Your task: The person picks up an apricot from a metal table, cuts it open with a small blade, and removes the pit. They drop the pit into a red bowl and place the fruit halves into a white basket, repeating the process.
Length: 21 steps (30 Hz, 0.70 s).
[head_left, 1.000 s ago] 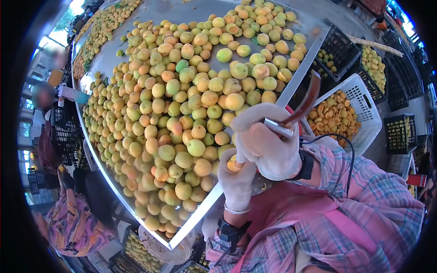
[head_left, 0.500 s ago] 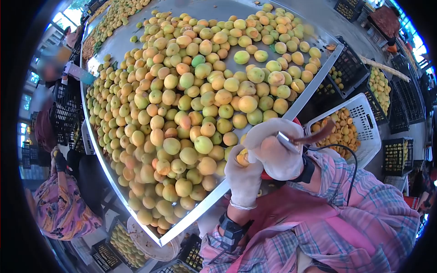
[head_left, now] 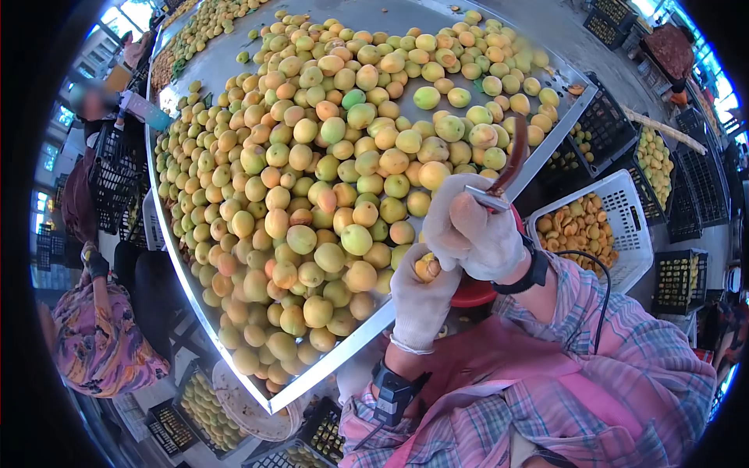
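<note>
My gloved left hand [head_left: 418, 306] is closed around an apricot [head_left: 427, 267], whose yellow-orange side shows between thumb and fingers. Right against it, my gloved right hand [head_left: 477, 235] grips a small tool [head_left: 511, 164] with a metal collar and a curved reddish-brown end pointing up. The tool's other end is hidden by my fingers. Both hands are at the near edge of a metal table [head_left: 331, 363], beside a broad heap of green-to-orange apricots [head_left: 304, 210]. Below my right hand, part of a red container [head_left: 472, 295] shows.
To the right, a white plastic basket [head_left: 633, 246] holds orange apricot halves [head_left: 577, 226]. Black crates [head_left: 605, 125] stand beyond it. At lower left are a white tub [head_left: 257, 405] and fruit-filled crates. A co-worker in a patterned top [head_left: 109, 339] is at the left.
The tool's brown end has swung from pointing right to pointing upward as my right hand turned. My left hand still holds the apricot, more of which shows now. The view has shifted slightly.
</note>
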### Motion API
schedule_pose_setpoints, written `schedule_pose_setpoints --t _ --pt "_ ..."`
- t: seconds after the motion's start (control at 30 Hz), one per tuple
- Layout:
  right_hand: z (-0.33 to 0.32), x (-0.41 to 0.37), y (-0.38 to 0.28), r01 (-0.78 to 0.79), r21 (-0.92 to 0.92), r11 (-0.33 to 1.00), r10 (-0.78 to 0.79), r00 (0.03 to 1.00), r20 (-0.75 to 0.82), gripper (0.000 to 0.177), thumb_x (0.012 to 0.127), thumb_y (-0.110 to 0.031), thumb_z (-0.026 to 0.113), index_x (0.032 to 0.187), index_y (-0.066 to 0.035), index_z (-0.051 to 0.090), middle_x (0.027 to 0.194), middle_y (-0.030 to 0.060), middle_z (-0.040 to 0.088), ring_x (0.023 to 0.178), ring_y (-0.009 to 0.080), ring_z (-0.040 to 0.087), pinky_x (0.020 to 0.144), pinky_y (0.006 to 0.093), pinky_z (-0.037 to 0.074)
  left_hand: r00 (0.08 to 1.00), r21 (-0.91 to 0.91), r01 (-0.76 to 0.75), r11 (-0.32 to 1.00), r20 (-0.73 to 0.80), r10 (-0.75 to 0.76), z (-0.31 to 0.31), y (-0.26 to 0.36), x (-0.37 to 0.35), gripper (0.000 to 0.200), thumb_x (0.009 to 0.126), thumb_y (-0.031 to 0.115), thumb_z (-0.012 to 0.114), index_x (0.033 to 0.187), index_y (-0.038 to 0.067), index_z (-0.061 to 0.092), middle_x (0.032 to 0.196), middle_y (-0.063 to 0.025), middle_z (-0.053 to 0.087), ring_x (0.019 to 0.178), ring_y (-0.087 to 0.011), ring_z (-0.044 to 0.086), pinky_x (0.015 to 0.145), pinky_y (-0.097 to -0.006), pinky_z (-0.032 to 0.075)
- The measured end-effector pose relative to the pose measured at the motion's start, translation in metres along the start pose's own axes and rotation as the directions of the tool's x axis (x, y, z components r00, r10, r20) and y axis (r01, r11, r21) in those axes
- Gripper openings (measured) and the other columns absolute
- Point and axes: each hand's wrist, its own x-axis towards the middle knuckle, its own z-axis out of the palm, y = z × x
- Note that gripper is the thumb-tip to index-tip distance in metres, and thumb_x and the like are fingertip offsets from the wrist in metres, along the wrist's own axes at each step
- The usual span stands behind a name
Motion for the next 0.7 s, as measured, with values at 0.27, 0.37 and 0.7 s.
schedule_pose_setpoints --t 0.27,0.37,0.7 --pt "0.001 0.017 -0.016 -0.288 0.262 0.921 0.237 0.949 0.209 0.029 0.089 -0.031 0.067 0.076 -0.006 0.060 0.061 -0.0010 0.053 0.054 0.0072 0.047 0.051 0.0236 0.036 0.993 0.059 0.003 0.998 0.117 -0.010 -0.005 -0.001 0.002 0.022 0.080 0.009 0.072 0.097 -0.002 0.063 0.083 -0.0027 0.067 0.077 -0.0057 0.058 0.071 -0.0242 0.050" --pt "0.001 0.019 -0.013 -0.170 0.157 0.973 0.141 0.974 0.179 0.034 0.088 -0.036 0.068 0.074 -0.006 0.060 0.056 -0.0029 0.049 0.048 0.0049 0.041 0.046 0.0221 0.031 0.978 0.049 0.007 0.999 0.208 -0.017 -0.010 0.000 0.004 0.021 0.080 0.010 0.072 0.096 -0.001 0.064 0.083 -0.0037 0.067 0.077 -0.0063 0.059 0.070 -0.0246 0.050" --pt "-0.002 0.014 -0.012 -0.197 0.390 0.900 0.019 0.909 0.417 0.028 0.089 -0.029 0.068 0.083 -0.003 0.062 0.071 0.0022 0.061 0.062 0.0080 0.056 0.055 0.0222 0.043 0.924 0.015 0.001 1.000 0.382 -0.007 -0.020 0.015 0.004 0.021 0.078 0.012 0.075 0.093 0.001 0.066 0.085 -0.0030 0.068 0.078 -0.0089 0.063 0.070 -0.0264 0.051"
